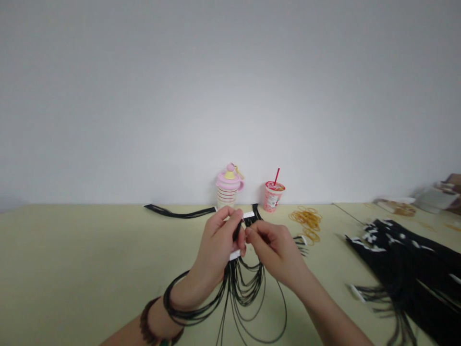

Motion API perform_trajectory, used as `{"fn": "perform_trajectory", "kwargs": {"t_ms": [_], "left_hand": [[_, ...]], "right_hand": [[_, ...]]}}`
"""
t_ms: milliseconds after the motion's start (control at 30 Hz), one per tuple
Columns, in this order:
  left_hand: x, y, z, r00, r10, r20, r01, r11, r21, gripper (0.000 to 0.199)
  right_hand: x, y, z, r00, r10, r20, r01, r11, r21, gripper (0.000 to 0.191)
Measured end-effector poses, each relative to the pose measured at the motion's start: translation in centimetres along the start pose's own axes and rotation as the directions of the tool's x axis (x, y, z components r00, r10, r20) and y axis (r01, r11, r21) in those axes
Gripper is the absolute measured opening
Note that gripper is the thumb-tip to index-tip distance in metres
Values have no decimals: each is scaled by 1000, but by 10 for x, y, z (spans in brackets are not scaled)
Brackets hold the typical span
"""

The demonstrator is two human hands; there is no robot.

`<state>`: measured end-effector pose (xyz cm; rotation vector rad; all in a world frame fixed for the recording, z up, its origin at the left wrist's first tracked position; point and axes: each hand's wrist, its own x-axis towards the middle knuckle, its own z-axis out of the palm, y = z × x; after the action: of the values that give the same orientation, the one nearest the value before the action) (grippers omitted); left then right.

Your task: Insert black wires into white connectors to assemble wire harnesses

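My left hand (212, 250) is closed around a bundle of black wires (233, 283) near the middle of the view. A white connector (235, 255) shows at the lower edge of its fingers, and the wires hang below it in loops, some passing around my left wrist. Just past the fingertips is another white connector (248, 215) with black wires at it. My right hand (279, 247) is pinched close to the left fingertips, at the thin black wires beside that connector. Fingers hide the exact spot of the pinch.
A pink-lidded cup (227, 185) and a pink cup with a red straw (273, 197) stand by the wall. Yellow rubber bands (308, 221) lie right of them. A black wire bundle (180, 213) rests at the back left; a large black wire pile (406, 269) lies at right.
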<state>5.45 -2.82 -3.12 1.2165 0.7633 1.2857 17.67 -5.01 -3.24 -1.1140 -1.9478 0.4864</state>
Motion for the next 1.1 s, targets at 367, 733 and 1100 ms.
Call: {"fn": "perform_trajectory", "kwargs": {"t_ms": [367,733,1100], "left_hand": [[-1,2,0,999,-41,9,42,999,-32,28],[-3,-1,1,1000,-21,-5,20,1000,-20,30],[-3,-3,-2,999,11,52,-15,997,79,28]], "right_hand": [[-3,-6,2,999,12,-50,-14,999,-43,29],[-2,-10,3,998,-20,-65,16,998,-58,30],[-4,-8,0,994,-100,-39,82,942,-325,27]]}}
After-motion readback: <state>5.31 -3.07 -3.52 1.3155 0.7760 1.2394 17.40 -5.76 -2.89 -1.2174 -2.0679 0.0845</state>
